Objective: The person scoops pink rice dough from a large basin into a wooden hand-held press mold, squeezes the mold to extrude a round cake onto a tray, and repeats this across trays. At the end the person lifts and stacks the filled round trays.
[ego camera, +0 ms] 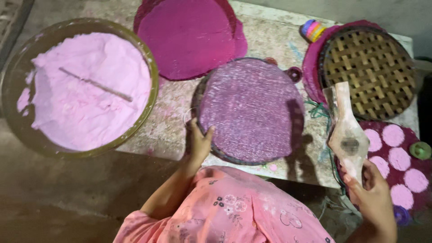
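My left hand (199,141) grips the near left rim of a round woven tray covered with a purple cloth (252,108), which lies on the stone slab (274,38). My right hand (371,191) holds up a pale, flat spatula-like paddle (347,132) by its lower end, its blade pointing away from me. Beneath that hand sits a dark pink tray with several round pink discs (398,157).
A big basin of pale pink dough with a thin stick lying on it (85,87) stands at the left. Stacked magenta cloths (189,33) lie at the back. A bare woven bamboo tray (369,69), coloured bangles (312,29) and a small green lid (420,150) are at the right.
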A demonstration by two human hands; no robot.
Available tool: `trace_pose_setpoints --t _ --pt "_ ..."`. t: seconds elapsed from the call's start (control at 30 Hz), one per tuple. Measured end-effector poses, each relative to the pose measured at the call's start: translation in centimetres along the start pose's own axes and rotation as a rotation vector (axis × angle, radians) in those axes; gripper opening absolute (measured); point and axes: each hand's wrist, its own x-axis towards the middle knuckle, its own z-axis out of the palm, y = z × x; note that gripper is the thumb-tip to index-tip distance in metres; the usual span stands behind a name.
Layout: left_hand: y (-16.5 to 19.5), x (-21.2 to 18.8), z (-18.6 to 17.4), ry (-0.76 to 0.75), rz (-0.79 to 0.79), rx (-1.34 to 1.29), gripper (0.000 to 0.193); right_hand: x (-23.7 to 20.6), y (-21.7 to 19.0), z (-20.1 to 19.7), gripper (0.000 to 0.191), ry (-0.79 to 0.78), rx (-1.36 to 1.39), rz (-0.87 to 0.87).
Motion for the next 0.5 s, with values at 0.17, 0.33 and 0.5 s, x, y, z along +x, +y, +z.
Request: trace_pose_setpoints --t 0.17,0.33,0.5 --pt "-1.6 0.3 -2.9 0.001 0.057 0.081 0.036 1.9 -1.2 4.8 0.044 -0.102 0.392 0.012" --pt "-2.9 1.9 -8.6 -0.101 0.374 0.652 0.019 3.2 -5.2 7.9 0.063 -0.233 0.576 -0.054" --pt "-2.9 2.5 -11.1 -0.022 0.393 0.65 0.017 4.2 -9.1 11.1 0.078 -0.274 0.762 -0.137"
